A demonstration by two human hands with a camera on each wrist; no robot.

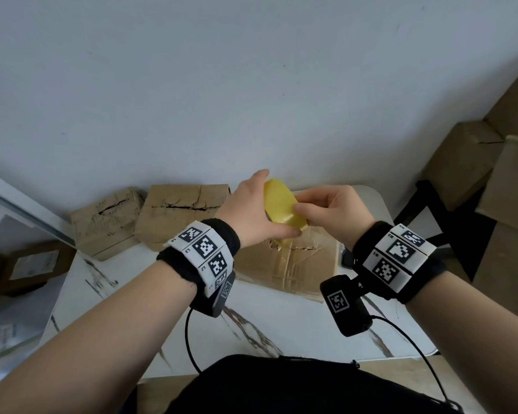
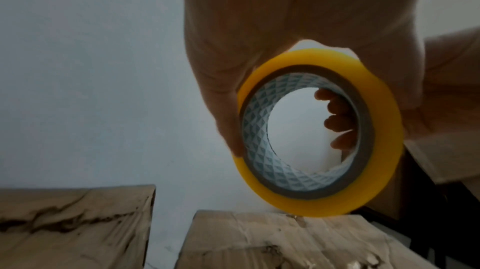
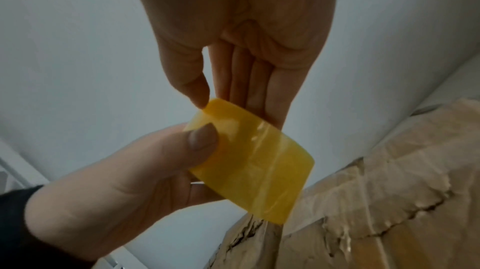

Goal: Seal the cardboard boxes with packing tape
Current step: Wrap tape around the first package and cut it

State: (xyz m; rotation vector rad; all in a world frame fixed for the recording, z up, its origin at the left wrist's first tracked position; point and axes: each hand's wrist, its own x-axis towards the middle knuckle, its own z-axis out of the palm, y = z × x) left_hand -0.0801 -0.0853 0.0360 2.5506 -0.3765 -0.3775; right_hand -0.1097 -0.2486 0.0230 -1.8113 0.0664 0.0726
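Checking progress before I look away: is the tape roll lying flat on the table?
No, the left hand grips the yellow tape roll in the air above the nearest cardboard box.

Bare forearms, no sleeves. Black fabric band on my left wrist [image 1: 205, 258], white tiles with black square codes on it. Same on my right wrist [image 1: 396, 258]. Black camera block [image 1: 346, 304] with a code tag under each, thin black cable [image 1: 413, 348] trailing off. Black clothing [image 1: 281, 386] at bottom centre.
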